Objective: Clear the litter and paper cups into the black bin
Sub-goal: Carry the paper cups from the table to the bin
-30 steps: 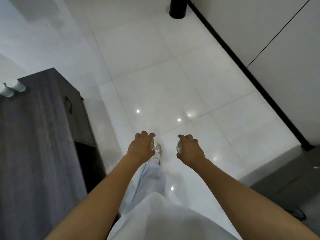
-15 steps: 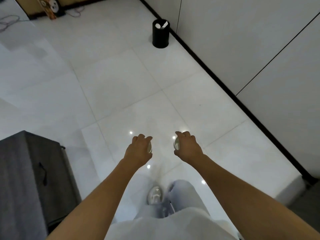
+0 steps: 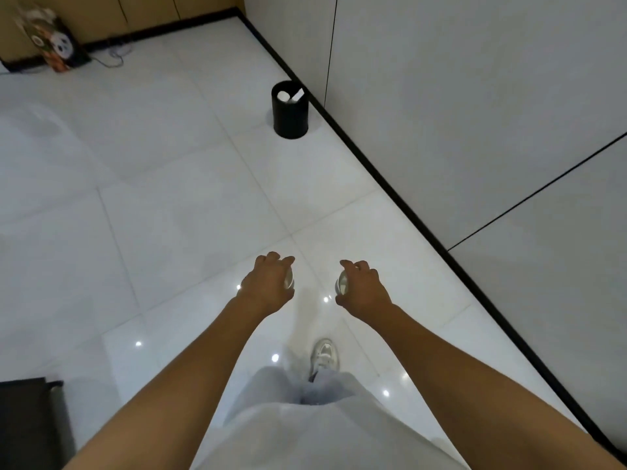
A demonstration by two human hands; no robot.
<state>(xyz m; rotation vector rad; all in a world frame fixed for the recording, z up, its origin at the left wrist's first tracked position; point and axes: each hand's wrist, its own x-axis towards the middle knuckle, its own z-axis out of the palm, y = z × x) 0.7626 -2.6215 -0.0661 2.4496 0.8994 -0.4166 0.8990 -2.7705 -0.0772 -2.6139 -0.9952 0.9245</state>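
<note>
From the head camera, the left hand [image 3: 268, 286] curls its fingers around a small white paper cup [image 3: 289, 282], and the right hand [image 3: 364, 288] grips a second white paper cup [image 3: 341, 286] in the same way. The round black plastic bin [image 3: 290, 111] stands upright by the dark skirting, well ahead and slightly left of both hands. It already holds some white litter. The left hand seems a little nearer to it.
</note>
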